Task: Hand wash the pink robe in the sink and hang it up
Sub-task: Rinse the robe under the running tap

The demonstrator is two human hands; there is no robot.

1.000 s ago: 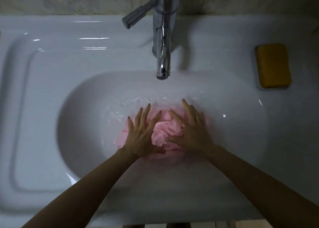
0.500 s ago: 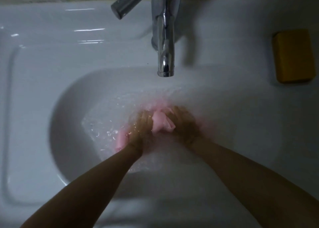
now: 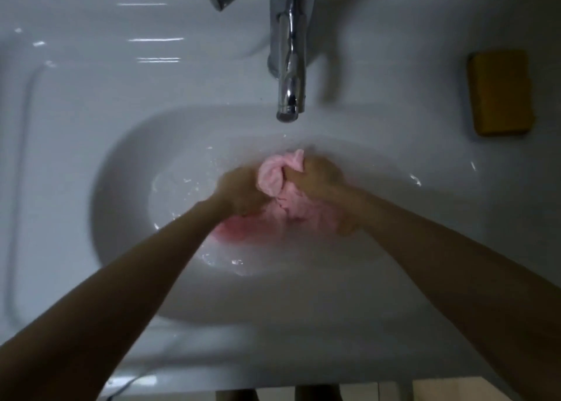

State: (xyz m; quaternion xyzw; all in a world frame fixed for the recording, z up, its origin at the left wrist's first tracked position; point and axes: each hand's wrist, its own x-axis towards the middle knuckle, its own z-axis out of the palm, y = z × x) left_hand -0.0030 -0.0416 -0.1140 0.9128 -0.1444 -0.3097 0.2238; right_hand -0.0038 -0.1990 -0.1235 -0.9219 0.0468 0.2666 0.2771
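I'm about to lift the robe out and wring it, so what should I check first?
1. Grip of left hand on pink robe: ok.
2. Grip of right hand on the same bunch: ok.
3. Robe inside the sink basin, partly in the water: ok.
4. No stream showing below the faucet spout: ok.
5. Robe rinsed clean: cannot tell, the picture is blurred.
6. The yellow block on the sink deck is apart from both hands: ok.
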